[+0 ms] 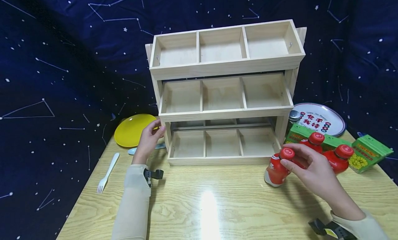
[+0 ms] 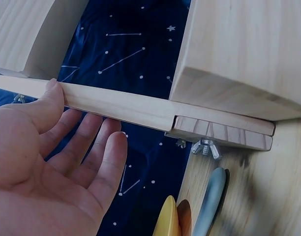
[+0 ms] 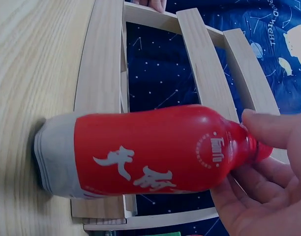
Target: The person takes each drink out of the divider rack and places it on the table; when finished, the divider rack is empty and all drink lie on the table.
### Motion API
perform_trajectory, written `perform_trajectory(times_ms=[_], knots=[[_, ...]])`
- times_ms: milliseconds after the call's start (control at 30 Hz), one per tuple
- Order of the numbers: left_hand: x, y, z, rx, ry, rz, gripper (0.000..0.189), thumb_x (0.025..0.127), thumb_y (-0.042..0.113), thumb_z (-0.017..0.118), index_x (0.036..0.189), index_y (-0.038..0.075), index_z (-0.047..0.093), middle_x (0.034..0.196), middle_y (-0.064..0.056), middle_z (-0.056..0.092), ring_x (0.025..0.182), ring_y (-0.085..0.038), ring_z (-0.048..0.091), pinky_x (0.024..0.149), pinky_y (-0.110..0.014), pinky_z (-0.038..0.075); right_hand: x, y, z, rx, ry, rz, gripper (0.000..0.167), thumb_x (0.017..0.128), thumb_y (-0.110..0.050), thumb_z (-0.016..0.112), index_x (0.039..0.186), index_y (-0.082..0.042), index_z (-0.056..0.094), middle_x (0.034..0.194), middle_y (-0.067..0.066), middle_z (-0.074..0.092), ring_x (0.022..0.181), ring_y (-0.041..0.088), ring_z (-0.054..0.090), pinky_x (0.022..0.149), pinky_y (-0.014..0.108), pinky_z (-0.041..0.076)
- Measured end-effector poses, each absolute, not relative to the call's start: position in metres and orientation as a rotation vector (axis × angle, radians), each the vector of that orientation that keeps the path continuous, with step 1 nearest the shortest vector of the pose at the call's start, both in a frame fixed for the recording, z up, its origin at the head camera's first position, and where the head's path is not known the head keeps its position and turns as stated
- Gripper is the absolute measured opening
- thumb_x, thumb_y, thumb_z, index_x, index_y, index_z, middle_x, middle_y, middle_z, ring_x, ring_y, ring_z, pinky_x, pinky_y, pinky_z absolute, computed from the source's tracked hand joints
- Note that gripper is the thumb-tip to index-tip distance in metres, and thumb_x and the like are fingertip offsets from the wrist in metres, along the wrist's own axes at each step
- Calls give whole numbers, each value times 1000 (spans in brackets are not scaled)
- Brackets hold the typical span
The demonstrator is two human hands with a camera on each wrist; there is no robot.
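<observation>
My right hand pinches a red plastic bottle by its neck, just under the cap. In the right wrist view the bottle has white lettering and a pale base, close to the tabletop; whether it touches cannot be told. A three-tier wooden rack stands at the middle, each tier split into three compartments. At its left side, my left hand holds the upright post, thumb on one face and fingers on the other. Two more red bottles stand behind the right hand.
Green cartons and a round white plate with red characters lie at the right, near a metal-lidded container. On the left are a yellow plate, a white fork and a pale blue utensil. A dark starry cloth hangs behind.
</observation>
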State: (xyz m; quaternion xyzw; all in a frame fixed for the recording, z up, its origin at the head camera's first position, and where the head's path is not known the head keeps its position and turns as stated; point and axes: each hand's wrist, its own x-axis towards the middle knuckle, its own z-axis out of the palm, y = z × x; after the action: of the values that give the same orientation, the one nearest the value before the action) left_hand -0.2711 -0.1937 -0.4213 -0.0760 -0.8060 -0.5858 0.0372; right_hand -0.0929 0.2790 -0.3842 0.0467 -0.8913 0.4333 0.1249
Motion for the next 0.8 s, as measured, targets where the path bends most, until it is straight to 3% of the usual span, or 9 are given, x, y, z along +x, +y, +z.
perform_trajectory(times_ms=[267,433,667,733,800], knots=[[-267,-192,-420,-207,-2500,-1786,51,100,35,57,147,17,47,140,-7,51,124,-26,54,99,-39,50,-94,281,-377,211,-2647,1245,55,86,-23,79,136,-12,58,125,14,62,97,-12,56,76,8,50],[-261,-193,-416,-242,-2516,-1732,49,102,32,53,148,15,46,141,-9,51,124,-27,54,98,-42,51,-96,279,-367,291,-2617,1221,46,93,-19,72,136,-13,58,128,12,60,101,-11,55,78,7,49],[-246,-201,-398,-309,-2540,-1656,52,104,42,45,148,13,45,145,-10,48,128,-31,51,100,-46,49,-103,288,-341,415,-2471,1229,40,98,-2,59,137,-8,58,133,-6,58,109,-7,56,86,5,44],[-241,-203,-389,-318,-2539,-1619,57,104,47,44,148,12,45,146,-11,47,129,-32,50,102,-47,47,-104,293,-329,392,-2472,1177,42,99,-5,58,141,-11,55,139,-4,54,118,-3,51,101,22,44],[-235,-205,-378,-322,-2530,-1561,59,103,49,44,148,12,45,147,-11,46,129,-32,49,105,-48,44,-105,297,-317,335,-2490,1088,44,100,-11,56,144,-14,52,146,4,49,132,10,45,112,47,35]])
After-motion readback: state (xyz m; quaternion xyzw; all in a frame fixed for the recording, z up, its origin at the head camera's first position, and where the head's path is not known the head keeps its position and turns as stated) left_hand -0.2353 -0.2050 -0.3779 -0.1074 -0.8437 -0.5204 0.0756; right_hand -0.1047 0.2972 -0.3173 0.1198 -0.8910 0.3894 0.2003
